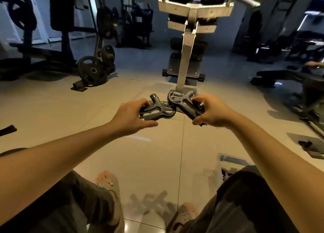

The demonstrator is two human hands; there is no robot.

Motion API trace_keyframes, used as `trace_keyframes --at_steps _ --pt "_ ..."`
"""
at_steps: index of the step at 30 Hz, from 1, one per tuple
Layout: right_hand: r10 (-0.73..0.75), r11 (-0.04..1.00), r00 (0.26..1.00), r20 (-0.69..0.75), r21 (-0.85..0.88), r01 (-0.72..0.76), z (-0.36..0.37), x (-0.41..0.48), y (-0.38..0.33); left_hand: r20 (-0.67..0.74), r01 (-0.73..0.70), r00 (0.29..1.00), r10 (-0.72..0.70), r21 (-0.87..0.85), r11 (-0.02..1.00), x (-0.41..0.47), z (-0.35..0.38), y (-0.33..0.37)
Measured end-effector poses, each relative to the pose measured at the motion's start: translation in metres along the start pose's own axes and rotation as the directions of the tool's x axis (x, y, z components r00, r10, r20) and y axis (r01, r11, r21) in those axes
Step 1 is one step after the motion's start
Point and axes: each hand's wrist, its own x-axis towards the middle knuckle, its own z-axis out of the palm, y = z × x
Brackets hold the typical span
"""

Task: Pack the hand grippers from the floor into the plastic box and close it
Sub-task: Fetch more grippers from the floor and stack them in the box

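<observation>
My left hand (133, 117) grips a black hand gripper (157, 109) by its handles, held above the tiled floor at mid-frame. My right hand (209, 112) grips a second black hand gripper (183, 104) with a metal spring at its top. The two tools touch at their heads between my hands. The clear plastic box (226, 164) stands on the floor at lower right, partly hidden by my right knee, with dark shapes inside. Several more hand grippers (154, 204), blurred, lie on the floor between my feet.
A white exercise machine (186, 57) stands straight ahead. Weight plates on a stand (94, 69) sit at the left, a bench (284, 76) at the right. A dark flat piece (310, 145) lies on the floor at right. My knees fill the lower corners.
</observation>
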Motion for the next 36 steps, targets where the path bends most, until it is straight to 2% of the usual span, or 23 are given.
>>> trace_keyframes --at_steps 3,10,16,24,28,36 --pt "0.055 0.998 0.998 0.01 -0.012 -0.055 -0.015 -0.017 0.029 0.02 0.001 1.0 -0.001 -0.016 1.0 0.01 0.027 0.028" --pt "0.223 0.97 0.973 0.066 -0.114 -0.214 -0.042 -0.058 0.088 0.183 0.001 0.983 0.027 -0.15 0.989 0.027 0.103 0.085" --pt "0.341 0.934 0.935 0.095 -0.149 -0.326 -0.055 -0.083 0.147 0.299 -0.03 0.952 0.059 -0.1 0.994 0.041 0.159 0.129" --pt "0.389 0.921 0.91 0.141 -0.032 -0.389 -0.012 -0.107 0.24 0.45 -0.07 0.891 0.056 0.015 0.997 0.045 0.241 0.152" --pt "0.395 0.918 0.903 0.17 -0.027 -0.397 0.001 -0.115 0.279 0.494 -0.098 0.868 0.052 0.068 0.993 0.046 0.266 0.15" --pt "0.339 0.929 0.893 0.294 0.047 -0.368 0.041 -0.129 0.326 0.532 0.051 0.846 -0.046 0.005 0.999 0.03 0.309 0.135"
